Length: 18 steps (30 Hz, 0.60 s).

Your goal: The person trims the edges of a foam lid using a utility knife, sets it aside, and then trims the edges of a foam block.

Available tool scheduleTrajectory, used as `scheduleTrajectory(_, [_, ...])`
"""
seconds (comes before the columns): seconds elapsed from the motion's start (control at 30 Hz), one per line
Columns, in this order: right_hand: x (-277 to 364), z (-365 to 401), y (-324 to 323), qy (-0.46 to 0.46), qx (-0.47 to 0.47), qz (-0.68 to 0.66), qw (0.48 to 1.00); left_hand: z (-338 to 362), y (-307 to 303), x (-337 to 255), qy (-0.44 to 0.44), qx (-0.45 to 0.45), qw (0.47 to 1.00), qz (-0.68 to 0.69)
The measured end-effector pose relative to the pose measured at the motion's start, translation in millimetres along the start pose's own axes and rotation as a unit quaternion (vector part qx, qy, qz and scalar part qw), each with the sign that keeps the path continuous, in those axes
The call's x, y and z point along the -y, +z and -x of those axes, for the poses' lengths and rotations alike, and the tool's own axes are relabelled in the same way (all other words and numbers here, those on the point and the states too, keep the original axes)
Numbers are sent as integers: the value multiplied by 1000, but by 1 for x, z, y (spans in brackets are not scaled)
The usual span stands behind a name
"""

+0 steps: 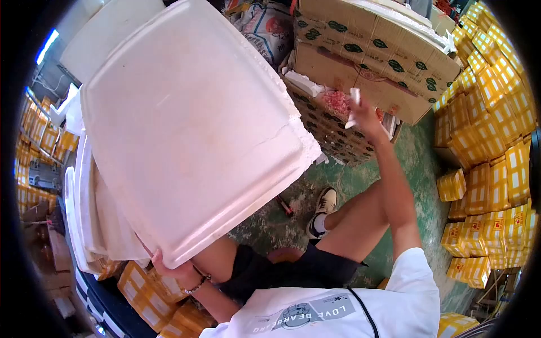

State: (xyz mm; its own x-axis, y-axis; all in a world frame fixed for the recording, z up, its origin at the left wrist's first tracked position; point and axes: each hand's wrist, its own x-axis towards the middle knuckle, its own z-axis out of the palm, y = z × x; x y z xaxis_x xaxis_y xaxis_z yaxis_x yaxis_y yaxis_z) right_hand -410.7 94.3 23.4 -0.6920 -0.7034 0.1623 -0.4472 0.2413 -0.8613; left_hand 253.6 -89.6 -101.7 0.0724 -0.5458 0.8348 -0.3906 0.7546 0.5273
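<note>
A large white foam lid (191,129) tilts across the left and middle of the head view. Its right edge is rough and broken, and a crack runs in from the lower right. My left hand (173,269) grips the lid's bottom corner, with the fingers partly behind it. To the right, my right hand (369,119) is closed on a small white foam piece (354,100). That hand is over an open cardboard box (332,132) that contains white scraps and something red and white. The hand is slightly blurred.
More white foam panels (84,214) lean at the left. Another cardboard box (372,50) with green marks stands behind the open one. Yellow-taped cartons (484,129) are stacked on the right, and more cartons (149,298) sit at lower left. White crumbs lie on the green floor (417,163).
</note>
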Motion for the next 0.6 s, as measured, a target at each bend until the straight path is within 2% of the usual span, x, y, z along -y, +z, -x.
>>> scheduleTrajectory(0.03, [-6,-15,-17,-34,-61,152,986,-13,6,-21,31,-4,999,-22])
scheduleTrajectory(0.07, [-19,-24,-29,-33,-64,153,986,-19,14,-33,61,-9,997,-42])
scheduleTrajectory(0.1, [-38,-32,-39,-27,-99,294,950,-12,9,-22,61,-10,997,-36])
scheduleTrajectory(0.13, [-55,-37,-47,-19,-132,429,893,0,-6,-2,-70,-29,992,98])
scheduleTrajectory(0.17, [-66,-36,-50,-16,-137,433,891,7,-9,10,-198,-44,952,228])
scheduleTrajectory(0.2, [-77,-30,-51,-31,-142,528,837,-22,7,-27,118,16,987,-108])
scheduleTrajectory(0.23, [-88,-27,-49,-46,-143,616,773,-17,8,-22,119,17,987,-102])
scheduleTrajectory(0.27, [-99,-25,-47,1,-84,614,785,-8,3,-12,28,9,999,31])
scheduleTrajectory(0.3, [-114,-24,-46,4,-84,614,785,-10,4,-15,-64,4,985,161])
scheduleTrajectory(0.33, [-129,-19,-44,-35,-55,590,805,-14,3,-17,53,34,998,-25])
scheduleTrajectory(0.37, [-138,-13,-43,-71,-26,564,822,-16,3,-17,54,40,997,-24])
scheduleTrajectory(0.4, [-143,-22,-50,-26,-1,529,848,-15,3,-16,51,45,998,18])
scheduleTrajectory(0.43, [-149,-21,-52,-22,-1,530,848,-14,4,-16,46,48,996,61])
scheduleTrajectory(0.5, [-136,-16,-56,-58,3,489,870,-8,5,-13,17,36,997,67])
scheduleTrajectory(0.53, [-131,-11,-58,-57,5,489,870,-5,3,-12,-12,23,997,69])
scheduleTrajectory(0.6, [-126,-5,-59,-115,-72,521,843,-8,5,-14,3,35,997,73])
